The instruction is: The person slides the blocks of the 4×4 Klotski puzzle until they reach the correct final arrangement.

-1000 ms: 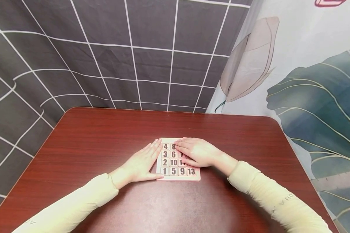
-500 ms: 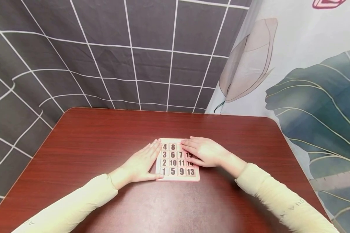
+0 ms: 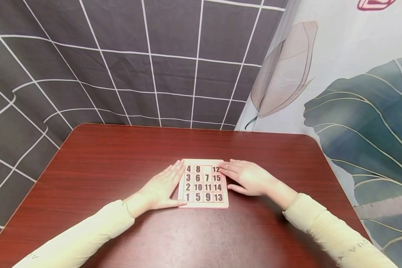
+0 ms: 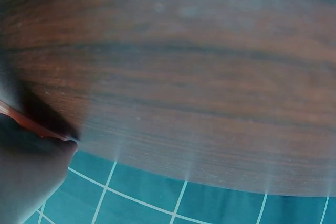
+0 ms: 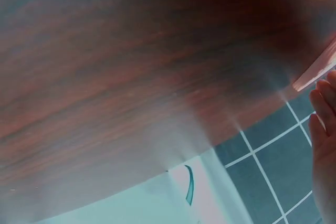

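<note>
A square number sliding puzzle [image 3: 203, 204] lies flat on the table in the head view, with a pale frame and black numerals on its tiles. Its top row reads 4, 8, a vacant slot, then the 12 tile [image 3: 216, 169]. My left hand [image 3: 159, 190] rests along the puzzle's left edge, fingers straight, thumb spread to the lower left corner. At the upper right corner, the straight fingertips of my right hand [image 3: 251, 179] overlap the frame beside the 12, thumb near the right edge. The wrist views catch only the puzzle's side edge [image 5: 315, 72] and part of each hand.
The reddish-brown wooden table [image 3: 137, 145] extends around the puzzle on all sides. Behind it hangs a dark curtain [image 3: 174, 74] with a white grid. A pale curtain [image 3: 338, 44] with large leaf prints hangs at the right.
My right hand has slid rightward from over the upper tiles to the puzzle's right edge, uncovering the 12, 15, 14 and the vacant slot. The left hand stays in place.
</note>
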Action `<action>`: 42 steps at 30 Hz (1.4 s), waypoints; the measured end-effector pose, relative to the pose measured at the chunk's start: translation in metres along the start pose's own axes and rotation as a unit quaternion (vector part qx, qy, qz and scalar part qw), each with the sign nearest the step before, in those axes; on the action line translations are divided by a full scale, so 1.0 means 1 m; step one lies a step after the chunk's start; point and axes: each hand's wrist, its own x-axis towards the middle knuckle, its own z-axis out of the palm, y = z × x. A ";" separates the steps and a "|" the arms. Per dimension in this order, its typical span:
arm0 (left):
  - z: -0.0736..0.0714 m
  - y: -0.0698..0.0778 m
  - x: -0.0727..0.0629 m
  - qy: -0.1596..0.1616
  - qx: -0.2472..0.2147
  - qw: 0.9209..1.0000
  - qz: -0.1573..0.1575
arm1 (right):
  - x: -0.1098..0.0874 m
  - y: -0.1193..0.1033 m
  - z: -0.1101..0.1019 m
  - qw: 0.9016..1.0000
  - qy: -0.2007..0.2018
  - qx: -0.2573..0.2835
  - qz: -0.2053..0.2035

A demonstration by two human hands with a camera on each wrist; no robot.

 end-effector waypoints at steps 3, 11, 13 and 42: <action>0.001 0.000 0.000 0.006 0.002 1.000 0.004 | -0.003 0.000 0.002 1.000 -0.003 0.001 -0.001; -0.001 0.001 0.001 -0.006 0.001 1.000 -0.001 | 0.000 -0.004 0.004 1.000 0.003 0.001 -0.005; -0.001 0.001 0.001 -0.007 0.002 1.000 -0.002 | 0.003 -0.005 0.005 1.000 0.007 0.005 -0.007; -0.004 0.003 0.001 -0.006 0.006 1.000 -0.002 | 0.000 -0.019 0.007 0.999 0.030 0.008 -0.039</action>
